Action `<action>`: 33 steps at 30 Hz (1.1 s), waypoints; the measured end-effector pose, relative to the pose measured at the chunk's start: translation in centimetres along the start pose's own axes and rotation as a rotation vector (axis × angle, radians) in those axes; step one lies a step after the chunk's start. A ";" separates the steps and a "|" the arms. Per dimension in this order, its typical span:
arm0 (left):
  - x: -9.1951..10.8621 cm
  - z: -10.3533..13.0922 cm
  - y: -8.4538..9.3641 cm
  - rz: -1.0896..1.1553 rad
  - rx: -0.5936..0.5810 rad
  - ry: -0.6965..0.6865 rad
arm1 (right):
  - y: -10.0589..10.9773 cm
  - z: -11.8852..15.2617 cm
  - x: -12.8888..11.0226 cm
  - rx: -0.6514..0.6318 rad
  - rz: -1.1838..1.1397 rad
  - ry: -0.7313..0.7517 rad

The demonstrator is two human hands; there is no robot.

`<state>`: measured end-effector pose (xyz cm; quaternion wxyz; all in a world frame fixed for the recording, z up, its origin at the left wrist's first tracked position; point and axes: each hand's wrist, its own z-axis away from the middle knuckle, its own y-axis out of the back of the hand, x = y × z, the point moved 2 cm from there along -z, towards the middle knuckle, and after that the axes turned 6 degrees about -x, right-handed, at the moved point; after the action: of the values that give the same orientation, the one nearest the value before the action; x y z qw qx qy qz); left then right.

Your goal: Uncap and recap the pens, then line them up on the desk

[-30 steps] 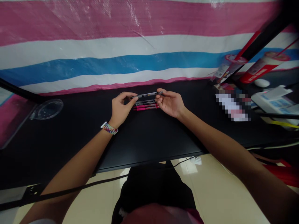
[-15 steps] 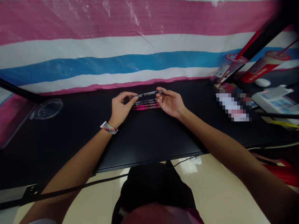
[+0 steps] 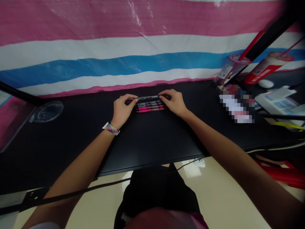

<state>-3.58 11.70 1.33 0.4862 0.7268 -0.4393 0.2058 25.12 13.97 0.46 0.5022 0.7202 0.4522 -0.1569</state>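
A dark grey pen [image 3: 147, 97] lies across the far side of a small row of pens on the black table [image 3: 147, 140]. My left hand [image 3: 122, 108] pinches its left end and my right hand [image 3: 172, 101] pinches its right end. Just nearer me lie another dark pen [image 3: 149, 103] and two pink pens [image 3: 150, 109], side by side and parallel. My left wrist wears a multicoloured band [image 3: 111, 128].
A clear round lid or dish [image 3: 46, 112] sits at the table's left. At the right stand red-and-white packages [image 3: 264, 68], a white mouse [image 3: 265, 83], papers [image 3: 276, 100] and a black slanted post [image 3: 262, 41]. A striped pink, white and blue tarp [image 3: 119, 47] backs the table.
Both hands have lowered the dark grey pen from above the row down to the table, at the far side of the other pens.
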 end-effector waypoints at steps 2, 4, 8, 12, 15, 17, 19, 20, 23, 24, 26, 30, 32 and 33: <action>-0.3 -0.1 -0.1 -0.036 -0.006 0.020 | -0.2 -0.1 0.1 -0.007 0.036 0.011; -0.6 -0.2 -0.1 -0.080 -0.023 0.037 | -0.4 -0.2 0.3 -0.004 0.056 0.037; -1.0 -0.2 0.0 -0.145 -0.057 0.052 | -0.7 -0.2 0.7 -0.039 0.088 0.053; -1.2 -0.3 0.0 -0.151 -0.097 0.063 | -0.8 -0.2 0.8 -0.079 0.106 0.040; -1.3 -0.3 -0.1 -0.211 -0.114 0.054 | -0.8 -0.1 0.7 -0.102 0.108 0.037; -1.4 -0.3 -0.1 -0.239 -0.118 0.052 | -0.8 -0.1 0.5 -0.111 0.101 0.030; -1.5 -0.3 -0.1 -0.234 -0.114 0.047 | -0.7 -0.1 0.4 -0.106 0.083 0.012; -1.6 -0.3 -0.1 -0.221 -0.105 0.043 | -0.6 -0.1 0.4 -0.096 0.063 -0.011; -1.6 -0.2 -0.1 -0.116 -0.067 0.043 | -0.6 -0.2 0.6 -0.016 -0.053 -0.118; -1.6 -0.1 -0.3 -0.058 -0.057 0.047 | -0.6 -0.2 0.7 0.024 -0.097 -0.153; -1.5 0.1 -0.7 0.066 -0.038 0.053 | -1.1 -0.1 0.8 0.098 -0.188 -0.205; -1.0 0.6 -2.5 0.240 0.003 0.039 | -3.1 0.2 0.7 0.106 -0.391 -0.271; -0.6 0.9 -3.4 0.272 -0.003 0.029 | -4.1 0.4 0.4 0.074 -0.444 -0.259; -0.4 1.0 -3.7 0.273 -0.010 0.026 | -4.4 0.5 0.3 0.066 -0.459 -0.246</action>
<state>-0.81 11.56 -1.35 0.4629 0.6551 -0.5288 0.2774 21.83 14.10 -2.47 0.4809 0.5903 0.5340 -0.3677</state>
